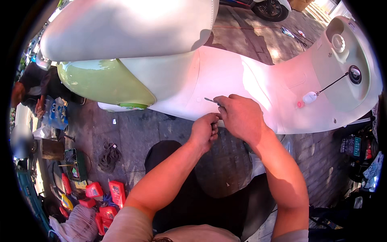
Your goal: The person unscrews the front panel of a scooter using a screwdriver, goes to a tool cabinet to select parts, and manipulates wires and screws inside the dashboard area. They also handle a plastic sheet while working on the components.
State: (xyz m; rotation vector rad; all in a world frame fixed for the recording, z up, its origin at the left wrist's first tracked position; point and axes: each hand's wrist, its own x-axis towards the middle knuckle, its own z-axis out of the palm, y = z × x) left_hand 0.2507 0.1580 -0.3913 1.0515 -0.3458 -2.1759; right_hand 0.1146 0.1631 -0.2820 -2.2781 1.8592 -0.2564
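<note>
Both hands meet at the lower edge of a scooter's white body panel (225, 76). My right hand (244, 117) is closed, pinching a thin dark metal piece (211, 101) whose free end points left over the panel; its exact kind does not show. Just left of it and nearly touching, my left hand (204, 131) is closed with its fingers curled in. Whatever may be in those fingers is hidden. Above the hands are the scooter's pale seat (129, 30) and light-green side cover (102, 80). A key with a white tag (309, 97) hangs from the ignition at the right.
On the paving at the lower left lie red boxes (117, 192), a plastic bag (78, 222), a dark bundle of cord (109, 156) and a green tray (75, 164). Another person (40, 86) is at the far left. A second scooter's wheel (271, 9) stands beyond.
</note>
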